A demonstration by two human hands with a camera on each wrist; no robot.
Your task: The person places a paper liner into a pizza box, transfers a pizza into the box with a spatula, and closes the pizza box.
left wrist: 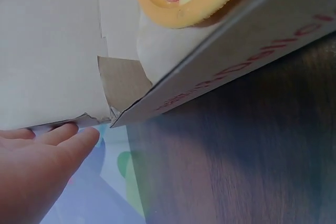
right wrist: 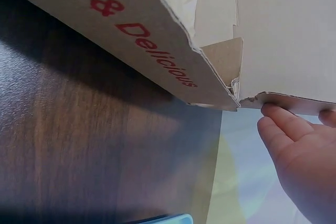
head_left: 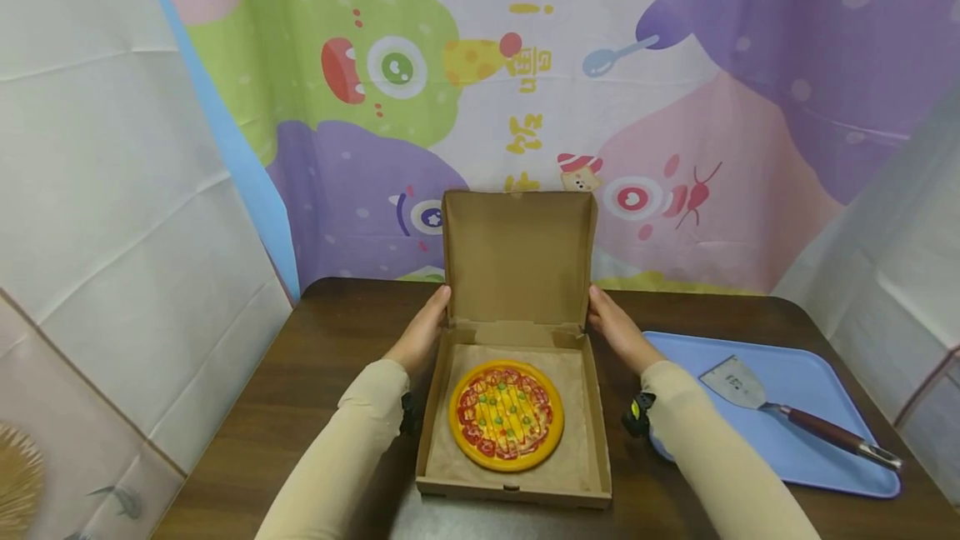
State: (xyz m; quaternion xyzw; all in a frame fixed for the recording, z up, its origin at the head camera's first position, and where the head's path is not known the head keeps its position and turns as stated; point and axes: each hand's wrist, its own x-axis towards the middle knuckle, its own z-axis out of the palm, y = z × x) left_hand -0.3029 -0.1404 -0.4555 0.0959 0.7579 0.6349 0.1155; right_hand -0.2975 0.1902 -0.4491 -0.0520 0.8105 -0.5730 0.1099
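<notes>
A brown cardboard pizza box (head_left: 551,496) stands on the table with its lid (head_left: 519,261) raised upright at the back. Inside, on brown paper, lies a round pizza (head_left: 510,417) with a thick yellow-orange crust, red slices and small green bits. My left hand (head_left: 422,332) touches the lid's left side edge low down, its fingers fairly straight in the left wrist view. At the opposite side edge, the fingers of my right hand (right wrist: 302,148) rest against the lid just above the hinge corner. Red lettering shows on the box's side walls in both wrist views.
To the right, a light blue tray (head_left: 806,373) lies on the dark wood table (head_left: 300,407). On it rests a metal spatula (head_left: 738,383) with a dark handle pointing to the front right. A cartoon-printed curtain (head_left: 480,107) hangs behind the table.
</notes>
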